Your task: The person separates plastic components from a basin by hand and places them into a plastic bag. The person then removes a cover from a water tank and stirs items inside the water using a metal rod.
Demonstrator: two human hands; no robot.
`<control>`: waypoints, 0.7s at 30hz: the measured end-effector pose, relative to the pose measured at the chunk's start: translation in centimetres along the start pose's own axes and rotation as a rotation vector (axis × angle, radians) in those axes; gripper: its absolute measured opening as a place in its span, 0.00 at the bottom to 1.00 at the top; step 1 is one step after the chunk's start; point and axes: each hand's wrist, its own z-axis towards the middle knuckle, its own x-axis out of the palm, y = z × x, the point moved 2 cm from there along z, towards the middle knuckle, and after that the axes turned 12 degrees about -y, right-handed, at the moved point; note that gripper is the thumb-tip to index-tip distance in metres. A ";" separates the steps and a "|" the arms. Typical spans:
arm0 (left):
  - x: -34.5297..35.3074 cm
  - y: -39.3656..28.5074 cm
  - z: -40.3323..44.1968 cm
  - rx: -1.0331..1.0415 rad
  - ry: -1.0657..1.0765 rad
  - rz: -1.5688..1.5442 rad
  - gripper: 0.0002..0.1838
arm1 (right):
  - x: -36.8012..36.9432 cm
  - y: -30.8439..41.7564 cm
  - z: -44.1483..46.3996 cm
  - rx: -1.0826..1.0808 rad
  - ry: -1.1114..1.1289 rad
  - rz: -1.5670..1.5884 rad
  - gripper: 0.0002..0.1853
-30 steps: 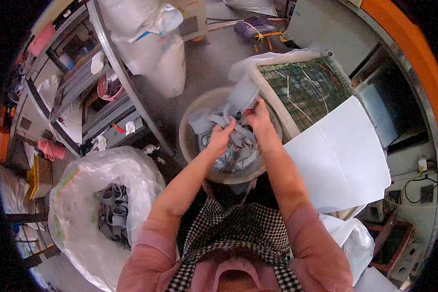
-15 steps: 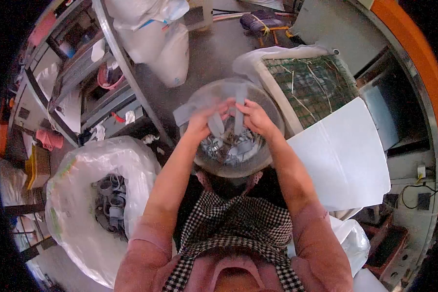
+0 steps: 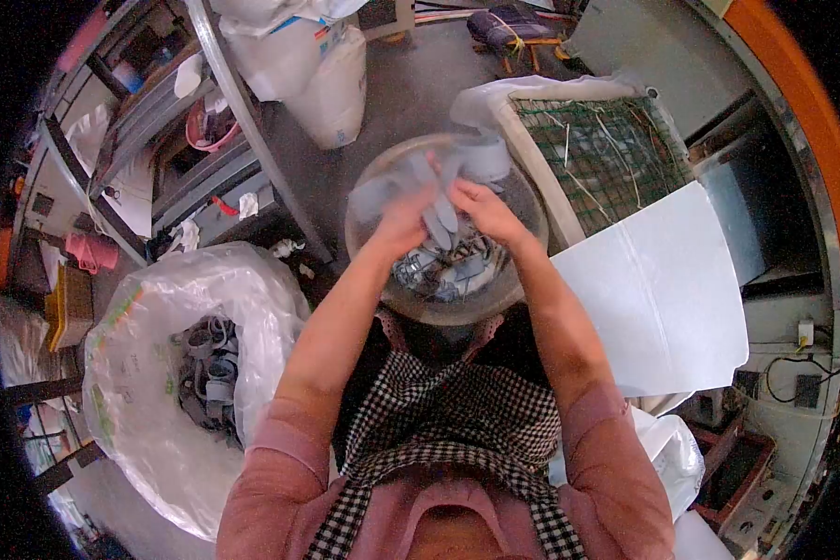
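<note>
The tub [image 3: 420,312] with pieces [image 3: 467,273] in it stands between a bag [image 3: 135,373], left, and a sheet [image 3: 658,289] and crate [image 3: 530,159], right

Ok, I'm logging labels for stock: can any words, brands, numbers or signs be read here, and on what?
No text can be read with certainty.
White sack: blue and red print, too small and blurred to read.
Clear bag: green and orange marks, too faint to tell whether they are letters.

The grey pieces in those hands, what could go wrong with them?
The grey pieces might slip from the fingers and drop among the others in the tub. Seen from above, some stick out near its edge, so one could perhaps fall onto the floor.
</note>
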 end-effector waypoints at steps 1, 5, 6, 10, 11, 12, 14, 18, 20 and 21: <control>-0.1 0.1 0.1 0.004 0.000 0.000 0.24 | -0.4 -0.3 0.3 -0.089 0.040 -0.173 0.22; -2.0 0.9 1.3 0.258 -0.016 0.642 0.28 | -2.3 -0.1 -0.5 0.244 0.051 -0.071 0.26; -2.2 1.1 1.4 0.497 0.077 0.950 0.28 | -4.0 -0.5 0.0 0.437 0.024 -0.022 0.28; 0.3 1.6 -1.1 0.588 0.108 1.510 0.23 | -3.8 4.0 -1.3 -0.245 -0.492 -0.562 0.28; 1.1 1.8 -1.4 0.539 0.127 1.719 0.23 | -2.6 4.0 -1.4 -0.244 -0.497 -0.562 0.28; -0.2 3.4 -0.1 0.366 0.224 1.919 0.24 | -1.0 4.5 -1.6 -0.543 -0.469 -0.570 0.30; -1.0 5.3 0.0 0.607 0.198 1.823 0.26 | 0.1 5.3 -2.3 -0.831 -0.439 -0.566 0.33; 0.5 4.1 -1.2 0.696 0.161 1.738 0.30 | 0.4 4.5 -2.1 -0.575 -0.240 -0.560 0.38; 0.5 3.9 -0.6 0.402 0.166 1.792 0.30 | 0.1 2.4 -0.8 -0.604 -0.287 -0.711 0.39; 0.6 4.2 -0.8 0.404 0.169 1.786 0.30 | 0.2 3.0 -1.2 -0.603 -0.288 -0.717 0.39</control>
